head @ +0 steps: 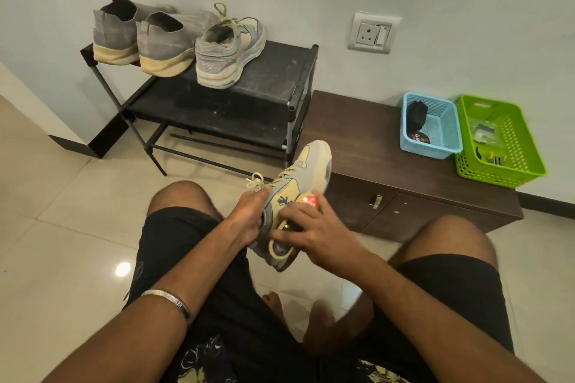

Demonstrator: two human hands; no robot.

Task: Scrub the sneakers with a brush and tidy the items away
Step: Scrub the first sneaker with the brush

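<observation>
The left hand [249,217] is gripping the sneaker [292,192] at its collar; the right hand [314,230] is pressing a red-topped brush [309,201] under spread fingers against its side.

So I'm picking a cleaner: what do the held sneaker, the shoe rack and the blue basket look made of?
The held sneaker looks like matte grey and pale yellow suede or fabric panels with woven laces; which of the two is unclear. The shoe rack seems to be dark tubing with dusty, dull black shelves. The blue basket looks like moulded plastic, judging by its perforated mesh walls.
</observation>
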